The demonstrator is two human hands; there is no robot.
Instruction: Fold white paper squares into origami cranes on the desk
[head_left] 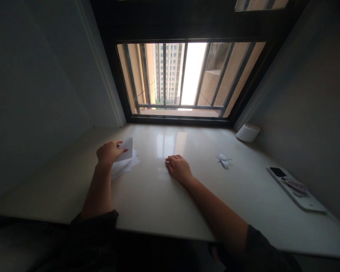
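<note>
My left hand (109,153) pinches a white sheet of paper (127,148) between thumb and fingers, tilted up from the surface. Beneath it lies a loose pile of white paper sheets (121,167), partly covered by my hand and the raised sheet. My right hand (179,167) rests palm down on the pale windowsill (150,196), its fingers slightly bent and holding nothing. To the right of that hand sits a small folded paper crane (223,161), with thin points sticking out to its sides.
At the far right lies a white phone (297,190) with a dark camera area and a picture on its back. A white rounded cylinder (248,133) stands in the back right corner. Behind the sill is a dark-framed window (181,120) with bars. Walls close off both sides.
</note>
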